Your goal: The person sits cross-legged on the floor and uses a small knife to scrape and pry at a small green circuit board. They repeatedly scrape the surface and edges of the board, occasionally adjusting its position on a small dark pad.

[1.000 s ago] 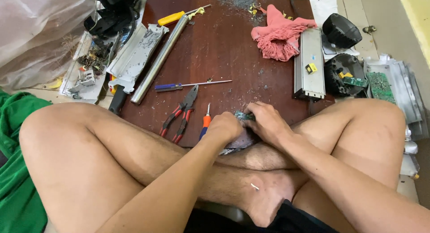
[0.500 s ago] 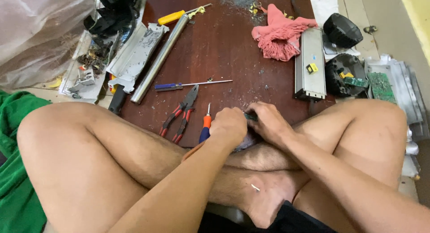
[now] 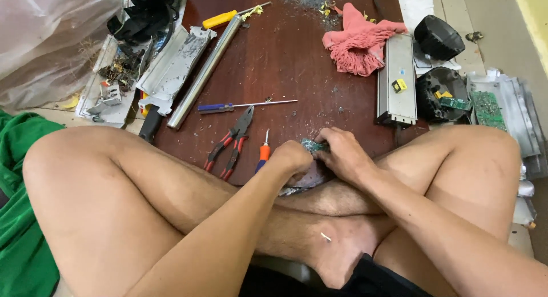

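Observation:
I sit cross-legged at the near edge of a dark brown board (image 3: 285,63). Both hands meet over a small green circuit board (image 3: 312,144) with a grey metal part under it. My left hand (image 3: 292,160) is closed on its left side and my right hand (image 3: 341,154) grips its right side; most of the piece is hidden by my fingers. An orange-handled small screwdriver (image 3: 263,151) lies just left of my left hand, and red-handled pliers (image 3: 231,143) lie a little farther left.
A blue-handled screwdriver (image 3: 240,106), a long metal tube (image 3: 205,71), a yellow-handled tool (image 3: 220,19), a pink rag (image 3: 359,43) and a grey metal housing (image 3: 398,80) lie on the board. Scrap parts (image 3: 123,74) sit left, circuit boards (image 3: 488,108) right, green cloth (image 3: 23,217) by my left knee.
My hands have shifted only slightly on the small circuit board; my left forearm sits a little lower. Nothing else on the board has moved.

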